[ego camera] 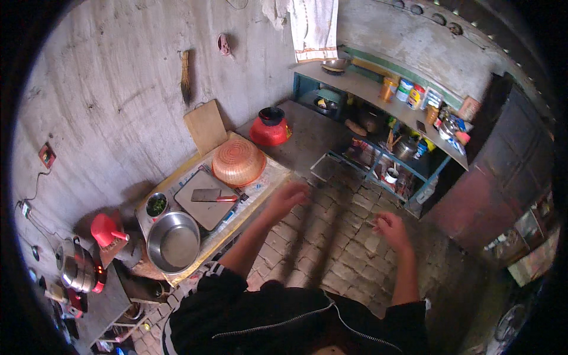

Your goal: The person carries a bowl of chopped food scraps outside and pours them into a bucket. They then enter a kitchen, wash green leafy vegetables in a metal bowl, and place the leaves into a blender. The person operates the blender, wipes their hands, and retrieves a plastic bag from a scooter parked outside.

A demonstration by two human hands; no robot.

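Observation:
My left hand (288,199) hangs in the air past the near edge of the table, its fingers loosely curled and apart, holding nothing. Over the brick floor to the right, my right hand (387,225) is also raised and empty, fingers bent. Nearest to my left hand on the table are an upturned copper-coloured basin (238,162) and a cutting board (195,179) on which a cleaver (213,195) with a red handle lies flat. Left of the board stand a large steel basin (173,242), whose contents I cannot make out, and a small bowl of chopped greens (157,205).
A wooden board (206,126) leans on the wall. A red bowl (270,130) sits at the corner. Jars (389,88) line a long shelf. At lower left are a steamer pot (74,266) and a red plastic scoop (104,230). A dark door (497,177) stands at right.

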